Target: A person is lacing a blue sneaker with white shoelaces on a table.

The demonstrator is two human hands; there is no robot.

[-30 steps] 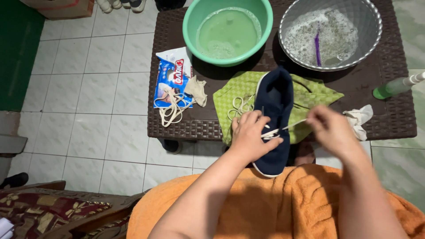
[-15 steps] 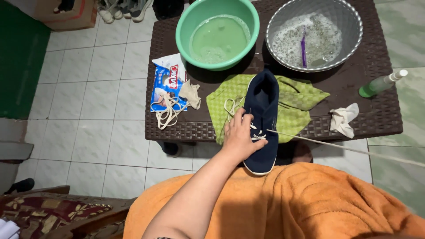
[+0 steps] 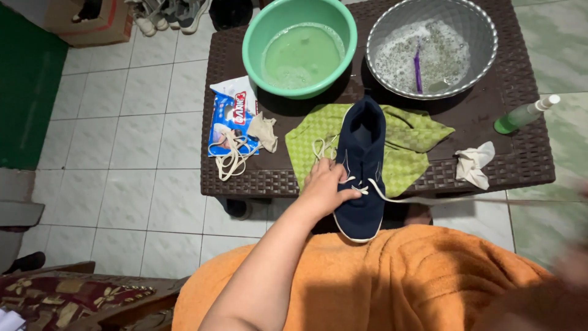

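A navy shoe [image 3: 364, 147] lies toe-away on a green cloth [image 3: 410, 153], its heel hanging over the front edge of a dark wicker table [image 3: 508, 147]. My left hand [image 3: 327, 184] grips the shoe's left side, thumb pressed on the lowest eyelets. A white shoelace [image 3: 429, 200] runs taut from those eyelets to the right edge of the view. My right hand [image 3: 572, 270] is only a blur at the lower right edge, so its grip cannot be made out. An orange towel [image 3: 392, 282] covers my lap.
On the table stand a green basin [image 3: 250, 49] of cloudy water and a metal basin [image 3: 484, 67] of suds with a purple brush [image 3: 418, 67]. A detergent packet [image 3: 229, 113], loose lace [image 3: 229, 156], white rag [image 3: 474, 162] and green spray bottle [image 3: 523, 115] lie around.
My right hand, first beside the left at the shoe, has drawn the lace out to the right and left the view. The left hand has stayed on the shoe.
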